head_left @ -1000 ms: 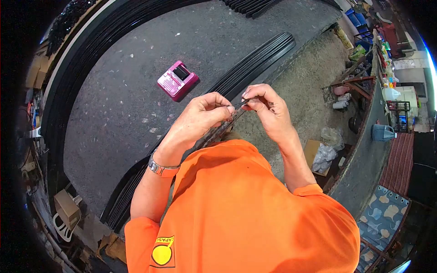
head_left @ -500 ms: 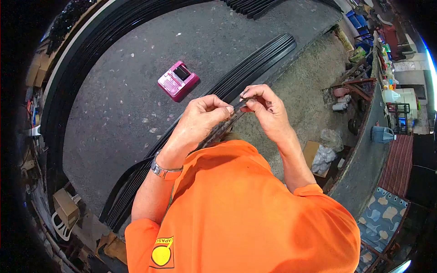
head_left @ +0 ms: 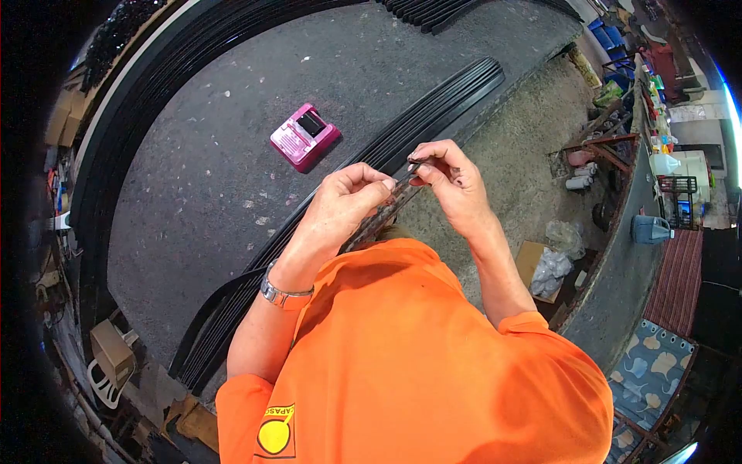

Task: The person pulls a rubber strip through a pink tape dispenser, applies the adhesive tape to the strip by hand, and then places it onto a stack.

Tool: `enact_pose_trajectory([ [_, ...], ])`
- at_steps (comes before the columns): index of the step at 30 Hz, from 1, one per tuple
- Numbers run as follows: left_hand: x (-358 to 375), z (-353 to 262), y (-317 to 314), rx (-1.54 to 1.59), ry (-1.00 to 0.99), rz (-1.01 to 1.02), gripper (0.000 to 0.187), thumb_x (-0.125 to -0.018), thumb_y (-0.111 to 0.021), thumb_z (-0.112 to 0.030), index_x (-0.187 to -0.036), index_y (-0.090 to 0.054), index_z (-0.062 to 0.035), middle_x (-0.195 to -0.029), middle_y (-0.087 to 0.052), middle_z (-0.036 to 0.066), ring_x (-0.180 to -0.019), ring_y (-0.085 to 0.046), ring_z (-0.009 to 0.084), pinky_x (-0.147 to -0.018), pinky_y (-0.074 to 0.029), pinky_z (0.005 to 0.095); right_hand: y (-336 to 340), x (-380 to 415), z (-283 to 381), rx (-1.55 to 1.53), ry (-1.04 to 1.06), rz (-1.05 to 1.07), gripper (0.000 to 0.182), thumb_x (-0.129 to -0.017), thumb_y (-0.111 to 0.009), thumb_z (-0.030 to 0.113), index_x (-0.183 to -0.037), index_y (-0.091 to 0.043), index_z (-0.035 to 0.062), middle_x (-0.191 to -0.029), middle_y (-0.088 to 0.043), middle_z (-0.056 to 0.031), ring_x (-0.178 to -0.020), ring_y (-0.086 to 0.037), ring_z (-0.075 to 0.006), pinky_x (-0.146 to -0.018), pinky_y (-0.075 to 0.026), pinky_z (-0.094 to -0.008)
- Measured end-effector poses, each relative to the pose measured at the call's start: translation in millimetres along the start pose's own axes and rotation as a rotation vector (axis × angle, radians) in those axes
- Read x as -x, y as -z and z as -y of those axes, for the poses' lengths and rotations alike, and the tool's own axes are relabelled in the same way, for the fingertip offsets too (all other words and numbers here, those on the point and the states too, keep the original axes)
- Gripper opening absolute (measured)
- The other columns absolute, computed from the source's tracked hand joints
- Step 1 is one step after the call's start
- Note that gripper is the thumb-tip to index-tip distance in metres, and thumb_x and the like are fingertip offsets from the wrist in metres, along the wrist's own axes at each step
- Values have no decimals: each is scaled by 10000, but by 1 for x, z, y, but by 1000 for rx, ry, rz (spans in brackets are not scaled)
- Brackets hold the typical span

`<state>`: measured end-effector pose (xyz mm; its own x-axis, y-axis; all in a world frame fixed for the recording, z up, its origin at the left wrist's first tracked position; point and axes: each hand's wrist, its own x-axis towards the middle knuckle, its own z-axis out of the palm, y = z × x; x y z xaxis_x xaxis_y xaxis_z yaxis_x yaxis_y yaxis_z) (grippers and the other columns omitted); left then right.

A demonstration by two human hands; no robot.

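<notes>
My left hand [head_left: 346,203] pinches a thin black strip [head_left: 405,175] between thumb and fingers, close to the front of my chest. A short way to the right, my right hand [head_left: 456,189] is closed on the same strip near its end, with dark smudges on its fingers. Beneath and beyond both hands lies a bundle of long black strips [head_left: 437,104], side by side along the table edge. One loose strip [head_left: 202,321] bows out from the bundle at the lower left. The pink and black box-shaped device [head_left: 305,138] rests on the table just past my left hand.
The dark table [head_left: 209,178] has more black strips [head_left: 116,147] curving along its far left side and a stack [head_left: 429,11] at the back. On the right, an open carton [head_left: 545,271] with plastic bags stands below a side bench, which bears a blue-grey jug [head_left: 651,229].
Both hands keep their grip on the strip and have barely moved. The view has shifted slightly, so the table and the pink device appear a little farther right.
</notes>
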<state>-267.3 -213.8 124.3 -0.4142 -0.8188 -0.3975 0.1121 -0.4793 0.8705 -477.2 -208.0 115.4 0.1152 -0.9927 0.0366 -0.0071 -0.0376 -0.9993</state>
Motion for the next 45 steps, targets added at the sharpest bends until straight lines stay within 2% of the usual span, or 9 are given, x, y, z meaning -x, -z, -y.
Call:
enact_pose_trajectory([
  [3,1,2,-3,14,-36,2,98,-956,-680,-155,-984,-683,-61,-902,-697,7,-764,-592,42,-659,-448,190,0,1,-2,30,17,0,169,-948,-577,-34,-1084,-635,47,-978,-585,2,-872,-592,-75,-763,-531,-257],
  [12,1,12,-9,-45,-144,-143,154,-952,-710,-192,-984,-714,-41,-874,-696,-6,-756,-565,29,-678,-440,199,-9,7,2,-71,-107,-90,423,-943,-630,11,-1321,-446,55,-946,-589,-17,-821,-575,-88,-712,-512,-245],
  [18,5,16,-15,-38,-209,-207,176,-936,-713,-165,-975,-715,6,-817,-644,-36,-722,-521,21,-645,-431,204,-7,13,2,0,-105,-124,269,-962,-633,51,-1207,-523,43,-897,-603,-6,-769,-574,-73,-679,-499,-232],
  [21,3,17,-17,-6,-248,-218,168,-938,-714,-152,-978,-716,12,-807,-636,-41,-714,-511,18,-637,-423,202,-9,14,1,41,-177,3,124,-973,-637,87,-1070,-597,22,-842,-622,4,-748,-581,-62,-668,-497,-233],
  [22,2,17,-18,1,-258,-221,167,-938,-714,-148,-980,-717,14,-805,-634,-42,-712,-509,17,-635,-421,202,-13,15,3,57,-173,-23,110,-980,-638,112,-941,-632,8,-795,-638,7,-728,-589,-59,-657,-497,-240],
  [29,4,18,-19,-92,-283,-234,184,-937,-712,-141,-1012,-717,27,-839,-678,-5,-742,-563,29,-656,-459,206,-17,16,-1,117,-182,37,159,-996,-632,139,-891,-612,22,-774,-618,11,-720,-583,-62,-647,-499,-244],
  [35,7,12,-25,-169,-288,-245,205,-940,-702,-140,-1033,-709,42,-844,-694,19,-759,-591,43,-670,-479,218,-18,16,-9,106,-164,-24,187,-951,-647,112,-805,-571,25,-681,-524,48,-637,-452,-31,-547,-378,-247],
  [38,8,15,-26,-173,-282,-244,205,-944,-695,-140,-1036,-708,42,-845,-696,23,-764,-596,49,-679,-486,224,-17,18,2,145,-220,15,152,-965,-614,98,-837,-583,23,-747,-598,13,-682,-563,-55,-614,-479,-239],
  [45,4,23,-22,-182,-267,-183,178,-960,-664,-141,-1009,-695,27,-836,-690,17,-766,-603,58,-684,-489,230,-11,27,-16,187,-179,-57,93,-959,-655,116,-933,-617,35,-758,-575,31,-685,-523,-41,-588,-433,-229],
])
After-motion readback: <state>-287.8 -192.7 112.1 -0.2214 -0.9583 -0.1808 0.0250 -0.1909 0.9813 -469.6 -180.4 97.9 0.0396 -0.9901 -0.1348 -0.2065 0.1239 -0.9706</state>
